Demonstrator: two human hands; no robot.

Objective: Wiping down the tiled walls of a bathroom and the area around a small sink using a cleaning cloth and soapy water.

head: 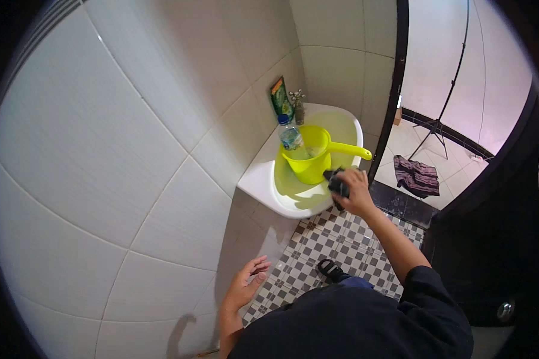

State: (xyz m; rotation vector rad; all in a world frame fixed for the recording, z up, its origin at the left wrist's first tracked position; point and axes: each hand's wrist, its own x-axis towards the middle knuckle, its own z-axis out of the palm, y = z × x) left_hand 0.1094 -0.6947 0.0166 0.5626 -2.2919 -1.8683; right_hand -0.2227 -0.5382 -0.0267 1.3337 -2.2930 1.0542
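Note:
My right hand (354,190) grips a dark, crumpled cloth (337,186) at the front right rim of a white corner basin (256,179). Beside it in the basin stands a lime-green plastic dipper (311,170), its handle pointing right. A clear plastic bottle (291,136) with a blue cap leans at the dipper's left side; whether its base is inside the dipper is hard to tell. Lower down, near the tiled wall, my left hand (247,282) is raised with its fingers apart and nothing in it.
A green pouch (280,98) and a metal tap (299,110) are at the basin's back. Checkered tiles (355,242) cover the floor. Past the dark doorframe (393,85), a tripod stand (438,121) and a striped cloth (417,176) are on the floor. A dark door (489,242) stands at right.

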